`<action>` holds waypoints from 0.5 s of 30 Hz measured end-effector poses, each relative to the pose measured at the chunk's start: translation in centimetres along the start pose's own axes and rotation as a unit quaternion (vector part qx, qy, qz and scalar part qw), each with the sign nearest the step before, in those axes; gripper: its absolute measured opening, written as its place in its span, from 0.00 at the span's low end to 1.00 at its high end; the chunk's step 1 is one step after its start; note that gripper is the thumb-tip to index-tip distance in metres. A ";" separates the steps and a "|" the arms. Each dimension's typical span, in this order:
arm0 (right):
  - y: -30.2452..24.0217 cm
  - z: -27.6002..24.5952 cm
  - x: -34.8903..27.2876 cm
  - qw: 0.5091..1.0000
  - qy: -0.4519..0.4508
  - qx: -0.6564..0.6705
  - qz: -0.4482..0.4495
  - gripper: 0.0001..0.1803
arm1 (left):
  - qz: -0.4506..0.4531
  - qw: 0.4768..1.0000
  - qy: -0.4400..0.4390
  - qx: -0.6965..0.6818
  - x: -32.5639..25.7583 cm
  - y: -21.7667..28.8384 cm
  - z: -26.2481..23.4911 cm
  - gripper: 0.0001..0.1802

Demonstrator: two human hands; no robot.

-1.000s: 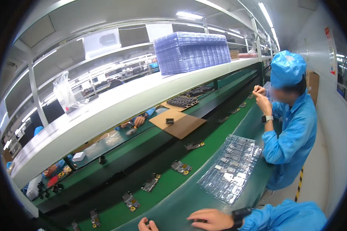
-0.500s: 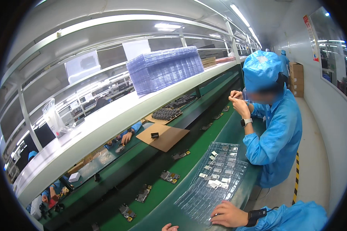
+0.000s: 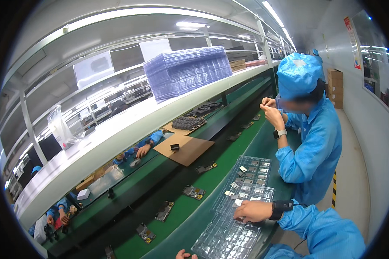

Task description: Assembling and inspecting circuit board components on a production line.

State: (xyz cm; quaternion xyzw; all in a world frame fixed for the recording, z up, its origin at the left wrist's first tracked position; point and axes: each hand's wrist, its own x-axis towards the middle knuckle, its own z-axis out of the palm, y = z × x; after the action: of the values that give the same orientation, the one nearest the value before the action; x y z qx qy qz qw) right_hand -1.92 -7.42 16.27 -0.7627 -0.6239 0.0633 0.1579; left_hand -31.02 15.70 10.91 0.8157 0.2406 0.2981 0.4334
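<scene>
At the near edge of the green bench (image 3: 285, 190), the person's right hand (image 3: 253, 210) rests palm down on a clear plastic compartment tray (image 3: 235, 235), its wrist wearing a dark strap above a blue sleeve. The fingers of this hand are curled downward onto the tray; whether they pinch a part cannot be told, since the fingertips are hidden against the plastic. The left hand (image 3: 186, 255) shows only as fingertips at the lower edge of the view, just left of the tray; its fingers appear slightly apart and hold nothing visible. A second clear tray (image 3: 250, 177) lies touching the first on its far side and carries several small white and grey parts in its compartments. Left of the trays runs a green conveyor belt (image 3: 212, 183) bearing small circuit assemblies (image 3: 192, 191) spaced well apart. Farther along the bench a co-worker (image 3: 309, 142) in a blue coat and cap stands with both hands raised together near the face. Beyond the belt a brown cardboard sheet (image 3: 186, 149) lies with a small dark part on it. On the white shelf (image 3: 116, 134) above stands a tall stack of clear trays (image 3: 188, 71).
</scene>
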 end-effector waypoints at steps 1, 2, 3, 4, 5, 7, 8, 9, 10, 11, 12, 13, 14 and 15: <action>0.7 0.0 0.5 1.000 -0.002 -0.002 -0.001 0.22 | 0.023 1.000 0.009 0.012 -0.1 -0.1 0.1 0.25; 1.3 0.0 1.0 1.000 -0.019 0.000 -0.025 0.21 | 0.022 1.000 0.011 0.009 -0.1 -0.1 0.1 0.25; 1.2 -0.2 1.6 0.998 -0.035 0.003 -0.048 0.20 | 0.025 1.000 0.012 0.009 -0.1 0.2 0.0 0.24; 1.0 -0.6 1.9 0.998 -0.036 0.002 -0.048 0.20 | 0.028 0.999 0.013 0.009 -0.1 0.4 -0.2 0.24; 0.8 -1.3 2.1 0.997 -0.070 -0.011 -0.017 0.17 | 0.028 1.000 0.012 0.007 -0.1 0.6 -0.2 0.24; -0.8 -2.0 2.8 0.994 -0.106 -0.025 0.008 0.15 | 0.060 0.998 0.012 0.020 -0.1 0.9 -0.3 0.23; -2.2 -2.2 2.7 0.998 -0.063 0.022 -0.010 0.12 | 0.058 0.998 0.013 0.020 0.0 1.3 -0.4 0.23; -3.7 -2.4 2.8 0.997 -0.022 0.071 -0.031 0.10 | 0.086 0.996 -0.007 0.005 -0.2 1.7 -0.5 0.23; -5.8 -2.1 2.9 0.991 0.003 0.126 -0.036 0.08 | 0.115 0.993 -0.030 -0.010 -0.5 2.1 -0.5 0.23; -8.0 -1.2 2.8 0.982 0.034 0.180 -0.036 0.07 | 0.117 0.993 -0.034 -0.012 -0.6 2.3 -0.3 0.23; -9.5 0.2 2.9 0.972 0.040 0.225 -0.057 0.08 | 0.099 0.987 -0.087 -0.091 -0.9 2.5 0.0 0.23; -10.9 1.7 3.1 0.958 0.045 0.271 -0.080 0.09 | 0.079 0.973 -0.138 -0.167 -1.3 2.7 0.2 0.23; -12.9 2.4 3.2 0.943 0.068 0.312 -0.098 0.09 | 0.046 0.946 -0.182 -0.265 -1.5 4.0 0.1 0.21; -14.5 3.1 3.3 0.924 0.094 0.351 -0.115 0.09 | 0.046 0.944 -0.192 -0.263 -1.2 3.9 -0.1 0.21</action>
State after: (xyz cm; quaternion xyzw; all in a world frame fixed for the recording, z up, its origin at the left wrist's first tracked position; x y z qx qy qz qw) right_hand -15.64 -1.20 18.37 -0.5838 -0.6276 0.1877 0.4797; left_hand -31.37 12.98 13.95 0.7250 0.0278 0.2082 0.6560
